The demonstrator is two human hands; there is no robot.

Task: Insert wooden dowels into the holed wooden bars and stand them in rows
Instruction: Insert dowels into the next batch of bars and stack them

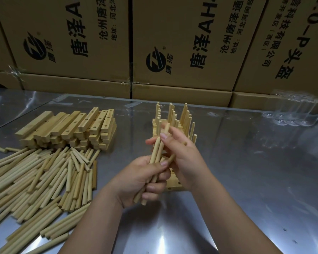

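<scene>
Left hand (143, 178) clenches dowel bundle (155, 162); right hand (180, 153) pinches one dowel (166, 128). Risk: bundle slips, knocking standing rows (174, 116)

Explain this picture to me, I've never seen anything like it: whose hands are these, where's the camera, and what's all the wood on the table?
There is no machine here. One camera, worn on a person's head, looks down at their two bare hands over a shiny metal table. The left hand grips a small bundle of dowels, thin round wooden sticks. The right hand pinches one dowel of that bundle near its top. On the left lies a loose pile of dowels, and behind it a stack of holed wooden bars. Behind the hands stand finished bars with dowels pointing up. Cardboard boxes line the back.
</scene>
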